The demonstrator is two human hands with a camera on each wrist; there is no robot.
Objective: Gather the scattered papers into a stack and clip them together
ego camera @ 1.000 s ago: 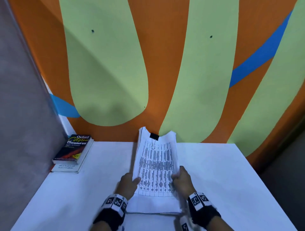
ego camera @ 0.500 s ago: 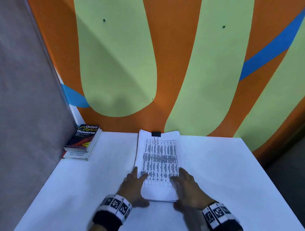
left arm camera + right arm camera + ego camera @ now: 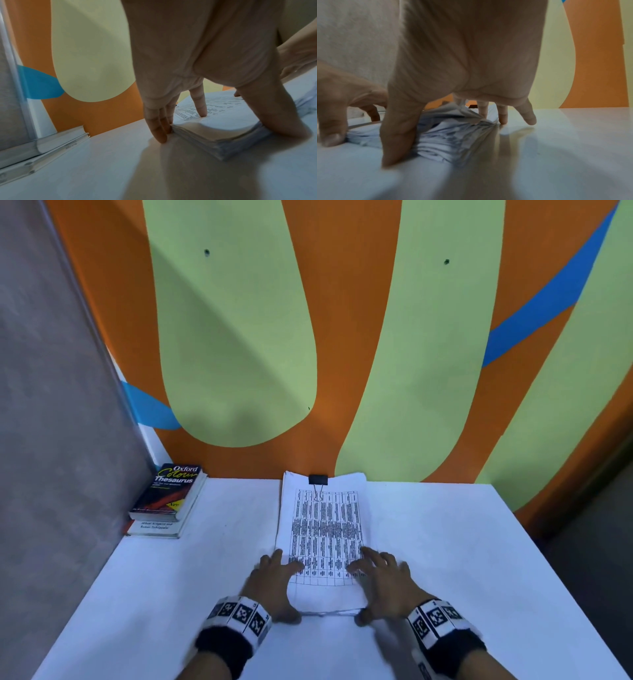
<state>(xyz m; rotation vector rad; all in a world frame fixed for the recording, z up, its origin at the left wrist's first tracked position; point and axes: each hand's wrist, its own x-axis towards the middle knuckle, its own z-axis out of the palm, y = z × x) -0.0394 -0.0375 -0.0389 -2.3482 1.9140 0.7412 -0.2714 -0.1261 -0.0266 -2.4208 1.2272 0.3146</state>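
left hand: grip spread, fingers flat at paper stack left edge | right hand: grip spread, right edge | binder clip at far end | table

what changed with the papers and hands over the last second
The clipped white paper stack, held raised off the white table by both hands, now lies flat. The left hand and right hand have released their grip and press its sides. The black binder clip stays on.
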